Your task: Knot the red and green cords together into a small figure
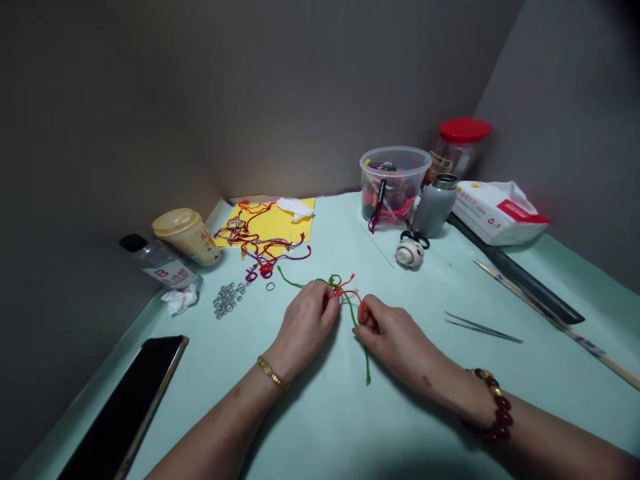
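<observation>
My left hand (309, 319) is closed in a pinch on a knotted bundle of red cord (349, 291) and green cord (361, 343) lying on the pale green table (320, 413). My right hand (395, 333) pinches the red cord's other side, a little to the right. The green cord trails back toward me between the hands, and another green end runs off to the left. A gold bracelet sits on my left wrist, a dark bead bracelet on my right.
Small metal rings (227, 298) and loose coloured cords (260, 243) on yellow paper lie at left, with a lidded cup (186, 233), bottle (163, 263) and phone (127, 407). At right: tweezers (483, 327), chopsticks (550, 320), scissors (414, 237), cord tub (393, 181), flask (436, 203), wipes pack (497, 211).
</observation>
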A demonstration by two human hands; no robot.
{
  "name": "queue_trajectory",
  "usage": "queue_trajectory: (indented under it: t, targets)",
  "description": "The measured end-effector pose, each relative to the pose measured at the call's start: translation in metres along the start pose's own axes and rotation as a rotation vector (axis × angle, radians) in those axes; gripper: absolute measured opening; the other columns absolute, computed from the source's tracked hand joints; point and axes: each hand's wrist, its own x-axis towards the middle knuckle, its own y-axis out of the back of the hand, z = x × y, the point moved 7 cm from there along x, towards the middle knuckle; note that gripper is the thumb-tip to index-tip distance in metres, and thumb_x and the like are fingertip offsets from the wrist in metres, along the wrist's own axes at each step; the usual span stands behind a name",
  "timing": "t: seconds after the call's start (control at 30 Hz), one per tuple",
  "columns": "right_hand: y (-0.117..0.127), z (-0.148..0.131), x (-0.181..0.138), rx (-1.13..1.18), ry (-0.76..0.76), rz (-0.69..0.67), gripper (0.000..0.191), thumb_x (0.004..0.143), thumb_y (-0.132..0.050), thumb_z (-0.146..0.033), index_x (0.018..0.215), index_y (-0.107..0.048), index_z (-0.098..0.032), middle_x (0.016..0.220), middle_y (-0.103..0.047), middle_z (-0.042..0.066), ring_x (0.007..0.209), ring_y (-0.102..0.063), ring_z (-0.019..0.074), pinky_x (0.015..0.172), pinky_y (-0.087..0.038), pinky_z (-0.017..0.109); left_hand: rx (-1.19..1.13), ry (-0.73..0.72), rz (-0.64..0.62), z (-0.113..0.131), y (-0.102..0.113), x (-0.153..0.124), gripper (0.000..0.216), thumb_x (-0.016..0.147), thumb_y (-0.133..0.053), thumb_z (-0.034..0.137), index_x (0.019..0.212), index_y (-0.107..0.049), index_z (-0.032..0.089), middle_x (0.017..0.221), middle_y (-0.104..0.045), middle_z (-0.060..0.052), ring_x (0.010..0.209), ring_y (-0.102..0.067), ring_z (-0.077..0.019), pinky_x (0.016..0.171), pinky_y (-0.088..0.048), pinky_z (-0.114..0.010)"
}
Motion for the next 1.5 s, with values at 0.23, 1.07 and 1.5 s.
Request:
queue_trajectory:
  t: [0.23,1.07,1.5]
  targets:
    - [-0.034,0.013,-0.009,0.548,-0.284,-0.086,0.015,0.074,-0.054,-0.024,0.079,-0.04,-0.025,0.056,-0.045,-0.01,0.04,-0.045,0.0102,0.029,-0.034,0.02,-0.015,0.022,-0.007,-0.001,-0.004,0.0,0.015,0.093,-0.043,0.023,0.08,-0.05,0.019,0.081,-0.057,-0.001,0.073,-0.052,-0.0159,0.066,-0.039,-0.028]
    - [-0.039,0.016,-0.007,0.717,-0.328,-0.125,0.027,0.071,-0.058,-0.027,0.085,-0.036,-0.025,0.049,-0.047,-0.014,0.031,-0.044,0.0075,0.026,-0.032,0.016,-0.127,0.002,-0.32,0.015,0.002,-0.041,0.021,0.086,-0.056,0.037,0.075,-0.058,0.019,0.063,-0.057,0.003,0.055,-0.048,-0.0108,0.052,-0.03,-0.024]
    - [0.027,0.026,0.008,0.029,-0.184,-0.269,0.034,0.08,-0.061,-0.044,0.06,-0.046,-0.021,0.047,-0.057,-0.001,0.039,-0.049,0.0111,0.039,-0.029,0.023,0.012,-0.106,-0.204,0.003,-0.013,-0.056,0.017,0.095,-0.047,0.029,0.087,-0.059,0.02,0.083,-0.064,-0.001,0.074,-0.058,-0.0153,0.066,-0.042,-0.028]
